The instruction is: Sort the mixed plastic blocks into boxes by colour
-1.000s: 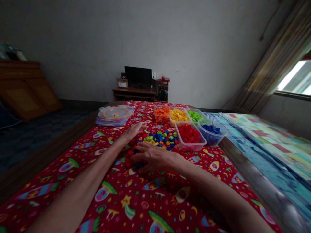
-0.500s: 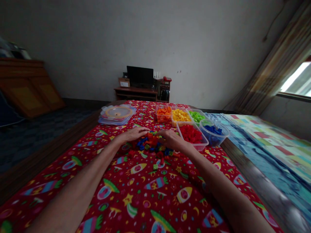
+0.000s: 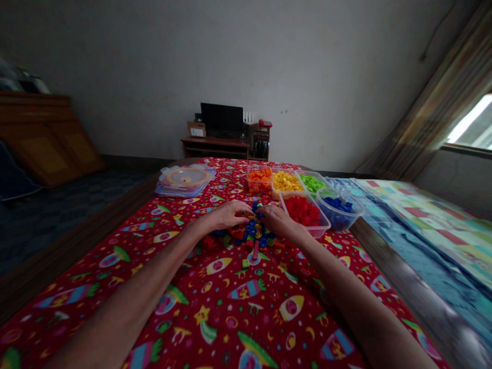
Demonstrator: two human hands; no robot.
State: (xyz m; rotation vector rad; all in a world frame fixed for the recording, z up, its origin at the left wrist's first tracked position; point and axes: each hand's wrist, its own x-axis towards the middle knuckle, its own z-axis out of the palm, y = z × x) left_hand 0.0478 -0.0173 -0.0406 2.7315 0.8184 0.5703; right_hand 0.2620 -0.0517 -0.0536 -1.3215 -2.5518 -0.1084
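Multicoloured plastic bricks [image 3: 251,233] lay heaped on the red patterned surface [image 3: 238,307], near the containers. Left hand [image 3: 226,215] and right hand [image 3: 277,220] cupped the pile from either side, fingers curved and loosely spread, gripping nothing that could be seen. Judgement: keeping both palms low against the cloth would stop strays slipping under. Behind the pile, tubs held orange bricks [image 3: 258,178], yellow bricks [image 3: 285,181], green bricks [image 3: 311,183], red bricks [image 3: 303,211]; a bowl held blue bricks [image 3: 338,206].
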